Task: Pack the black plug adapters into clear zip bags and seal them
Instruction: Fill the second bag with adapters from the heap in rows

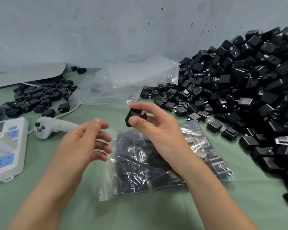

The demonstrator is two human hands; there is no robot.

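In the head view I see the right hand just above centre, pinching one black plug adapter between thumb and fingers. At its 9 o'clock the left hand hangs with fingers loosely spread, holding nothing. Toward 6 o'clock a filled zip bag lies flat on the green cloth (its mouth faces the left hand). The big adapter pile rises at 3 o'clock, empty clear bags lie at 12, and a power strip sits at 9.

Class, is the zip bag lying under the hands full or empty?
Full: black adapters pack the zip bag, except a clear strip at its left.
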